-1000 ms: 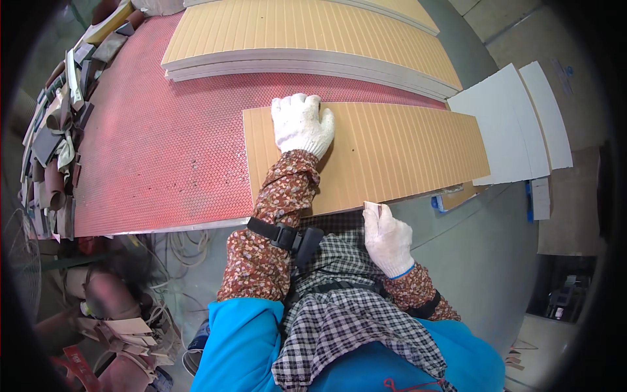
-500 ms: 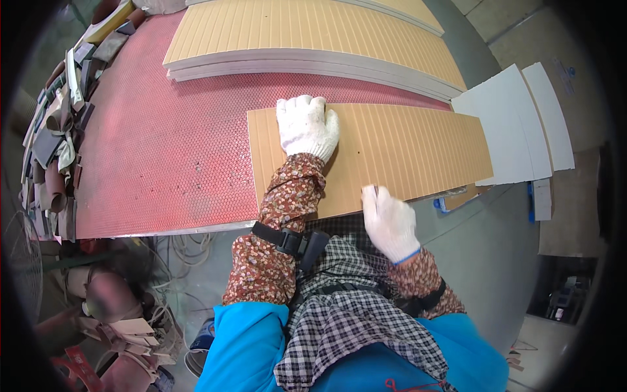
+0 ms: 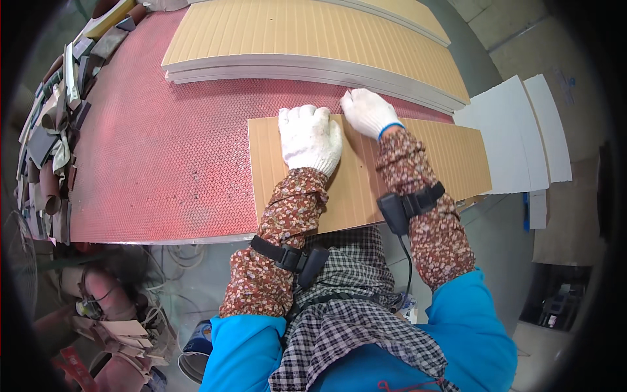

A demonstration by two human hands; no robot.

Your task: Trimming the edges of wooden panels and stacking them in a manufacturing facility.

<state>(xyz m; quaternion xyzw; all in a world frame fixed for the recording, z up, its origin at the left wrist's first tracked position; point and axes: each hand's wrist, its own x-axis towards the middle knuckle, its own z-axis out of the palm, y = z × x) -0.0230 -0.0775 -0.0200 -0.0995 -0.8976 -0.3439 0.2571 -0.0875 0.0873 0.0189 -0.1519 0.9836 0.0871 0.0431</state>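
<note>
A tan board [image 3: 424,153] with parallel grooves across it lies flat along the near edge of the red table. My left hand [image 3: 309,138], in a white knit glove, presses on its left part, the fingers curled over the far edge. At that same edge, farther right, is my gloved right hand [image 3: 369,112], closed in a pinch. Whatever sits between its fingertips is hidden. Behind the board, close to my right hand, stands a stack of similar grooved boards [image 3: 313,36] with white edges.
The red textured tabletop [image 3: 157,144] spreads out to the left. Sanding scraps and rolled abrasive pieces [image 3: 52,147] are heaped along its left end. White panels [image 3: 503,144] jut out at the right. A blue bucket [image 3: 199,343] stands on the floor below.
My right hand has gone from the board's near edge up and across to its far edge. The left hand stays on the board, almost in place.
</note>
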